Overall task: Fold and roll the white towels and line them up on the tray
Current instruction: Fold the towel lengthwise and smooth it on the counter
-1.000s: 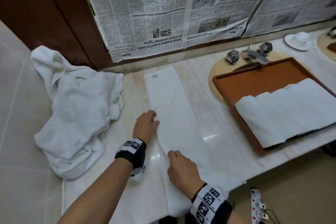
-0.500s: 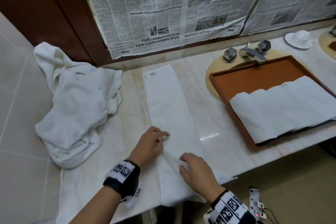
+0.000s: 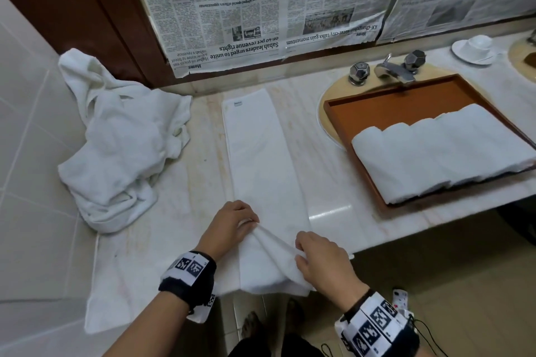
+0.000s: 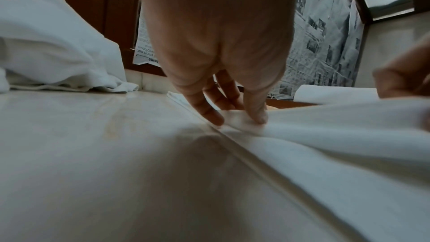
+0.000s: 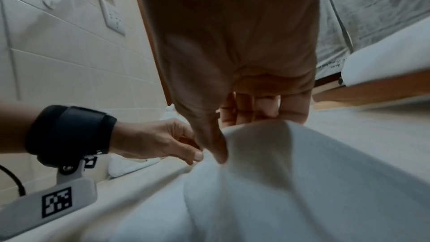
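At the left edge of the pale marble tabletop (image 3: 179,211), a crumpled heap of white towels (image 3: 121,148) awaits processing. The long folded white towel strip (image 3: 261,153) lies flat at the centre. A second ago both hands pressed it flat; now the left hand (image 3: 229,229) and right hand (image 3: 324,261) each pinch its near end, which has lifted into ridges. Judgement: rolling is starting. At the right edge, the brown rectangular tray (image 3: 406,104) holds a row of rolled white towels (image 3: 441,151).
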Demonstrator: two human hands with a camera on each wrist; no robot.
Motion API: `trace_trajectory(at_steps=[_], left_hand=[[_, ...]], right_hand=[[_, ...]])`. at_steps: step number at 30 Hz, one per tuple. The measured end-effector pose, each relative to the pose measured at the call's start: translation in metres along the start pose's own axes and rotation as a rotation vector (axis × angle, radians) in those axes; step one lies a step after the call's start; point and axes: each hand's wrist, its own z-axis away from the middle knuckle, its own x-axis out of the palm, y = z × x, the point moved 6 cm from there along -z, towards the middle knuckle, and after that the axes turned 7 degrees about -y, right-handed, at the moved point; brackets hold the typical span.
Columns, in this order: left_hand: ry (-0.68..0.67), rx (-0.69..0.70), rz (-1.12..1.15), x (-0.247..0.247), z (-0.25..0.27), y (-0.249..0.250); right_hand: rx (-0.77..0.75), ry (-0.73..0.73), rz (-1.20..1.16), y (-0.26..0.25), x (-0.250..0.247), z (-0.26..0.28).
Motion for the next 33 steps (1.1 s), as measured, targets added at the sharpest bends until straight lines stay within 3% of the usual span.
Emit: trace_trajectory(at_steps=[6,9,13,17,19,22,24,26,28,33], left_hand=[[0.052,-0.048,0.039,-0.001,0.014,0.001],[0.059,-0.087,0.081,-0.003,0.019,-0.004],[0.054,-0.108,0.066,-0.004,0.025,-0.007],[0.063,-0.148,0.105,-0.004,0.033,-0.01],[0.096,-0.163,0.145,-0.004,0.04,-0.012],[0.04,-0.163,0.114,0.004,0.045,-0.012],[-0.001,-0.179,0.054,0.011,0.045,-0.011],[0.024,-0.216,0.024,0.012,0.046,-0.009],[0.015,-0.234,-0.072,0.016,0.046,-0.005],[-0.171,-0.374,-0.325,0.032,0.039,0.004]], right_hand=[[-0.049,0.04,0.094,-0.059,0.022,0.033],[-0.013,-0.045,0.127,-0.081,0.063,0.029],[0.007,-0.174,0.045,-0.078,0.116,0.022],[0.039,-0.239,-0.164,-0.057,0.121,0.028],[0.053,-0.179,-0.224,-0.045,0.106,0.031],[0.026,0.052,-0.287,-0.03,0.061,0.025],[0.008,0.227,-0.249,-0.02,0.032,0.015],[-0.04,0.314,-0.128,-0.012,0.018,0.0],[-0.074,0.236,-0.003,-0.005,0.023,-0.018],[-0.093,0.01,0.205,0.015,0.051,-0.042]])
